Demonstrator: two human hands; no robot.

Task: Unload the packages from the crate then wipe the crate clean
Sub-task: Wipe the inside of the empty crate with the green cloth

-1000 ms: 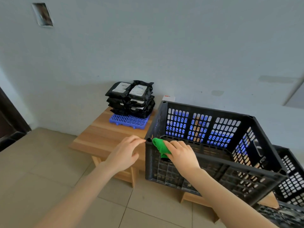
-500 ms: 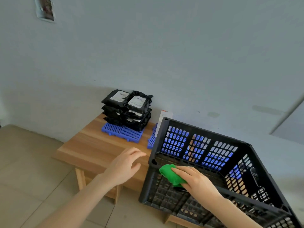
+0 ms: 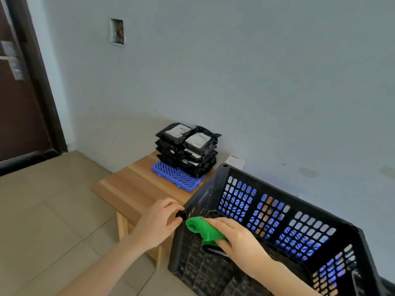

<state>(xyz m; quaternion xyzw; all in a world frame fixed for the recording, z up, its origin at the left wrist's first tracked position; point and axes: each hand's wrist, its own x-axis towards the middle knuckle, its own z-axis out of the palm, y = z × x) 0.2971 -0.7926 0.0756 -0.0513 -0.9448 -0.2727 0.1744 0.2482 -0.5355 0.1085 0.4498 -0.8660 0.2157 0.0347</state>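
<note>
Door (image 3: pixel 19 82) at 9 o'clock of view. Wooden table (image 3: pixel 132 189) centre-left. Black packages (image 3: pixel 188 150) are stacked on blue mat (image 3: pixel 175 177) at its 12 o'clock end, by the wall, outside the crate (image 3: pixel 284 195). Left hand (image 3: pixel 158 225), fingers curled, pinches the crate's near-left corner. Just at its 3 o'clock, right hand (image 3: pixel 237 238) clasps green cloth (image 3: pixel 201 229), pressing it onto the crate's near rim. Crate fills 4 o'clock.

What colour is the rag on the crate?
Bright green. The cloth shows best in the head view, under the right hand.
</note>
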